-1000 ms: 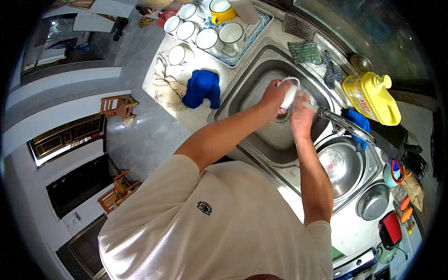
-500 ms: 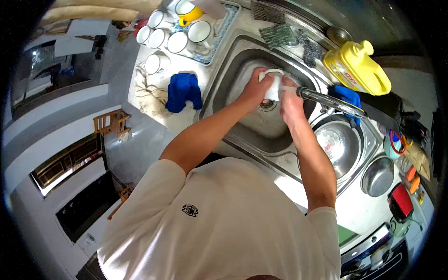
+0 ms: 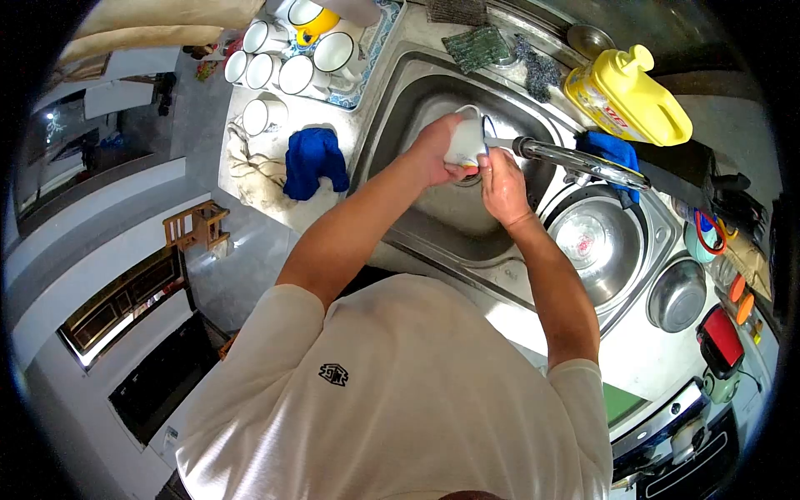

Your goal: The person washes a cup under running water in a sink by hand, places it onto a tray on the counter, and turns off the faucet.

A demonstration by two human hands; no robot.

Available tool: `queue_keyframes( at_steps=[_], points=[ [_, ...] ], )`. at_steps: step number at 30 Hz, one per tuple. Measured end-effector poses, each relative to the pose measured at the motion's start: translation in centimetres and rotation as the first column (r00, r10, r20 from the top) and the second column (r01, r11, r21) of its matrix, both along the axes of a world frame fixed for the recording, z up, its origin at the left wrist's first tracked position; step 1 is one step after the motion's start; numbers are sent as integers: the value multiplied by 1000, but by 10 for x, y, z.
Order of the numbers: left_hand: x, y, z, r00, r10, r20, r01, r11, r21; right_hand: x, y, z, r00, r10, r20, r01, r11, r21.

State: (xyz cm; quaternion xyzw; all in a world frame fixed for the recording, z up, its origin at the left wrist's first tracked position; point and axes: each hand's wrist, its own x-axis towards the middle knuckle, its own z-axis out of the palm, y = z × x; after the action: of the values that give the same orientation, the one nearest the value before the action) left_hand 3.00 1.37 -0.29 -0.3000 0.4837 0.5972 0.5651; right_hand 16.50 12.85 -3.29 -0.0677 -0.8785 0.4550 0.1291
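Over the steel sink, my left hand is wrapped round a white mug with a dark rim, its handle pointing away from me. The mug lies tilted on its side, its mouth facing the faucet. Water seems to run from the spout at the mug's mouth. Beside that rim, my right hand has its fingers pressed together against the mug's edge. The mug's inside is mostly hidden.
Several white mugs and a yellow mug stand on a blue-patterned tray. A blue cloth lies left of the sink. Scouring pads and a yellow jug line the back. A metal basin sits at right.
The mug has turned so that its mouth now faces the faucet. My right hand has moved slightly down and left, and the whole view has shifted a little.
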Motion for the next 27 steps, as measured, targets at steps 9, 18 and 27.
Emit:
queue_keyframes(
  at_steps=[9, 18, 27],
  points=[
    [31, -4, -12, 937, -18, -349, 20, 1000, 2, -38, -10, 8, 917, -168, 362, 293, 899, -325],
    [8, -2, 0, 966, -59, -252, 51, 998, -39, -7, -5, 10, 957, 20, 288, 71, 951, -301],
    [10, -5, -2, 998, -58, -26, 60, 991, 116, -2, 5, 20, 973, 74, 216, -61, 996, -64]
  ],
)
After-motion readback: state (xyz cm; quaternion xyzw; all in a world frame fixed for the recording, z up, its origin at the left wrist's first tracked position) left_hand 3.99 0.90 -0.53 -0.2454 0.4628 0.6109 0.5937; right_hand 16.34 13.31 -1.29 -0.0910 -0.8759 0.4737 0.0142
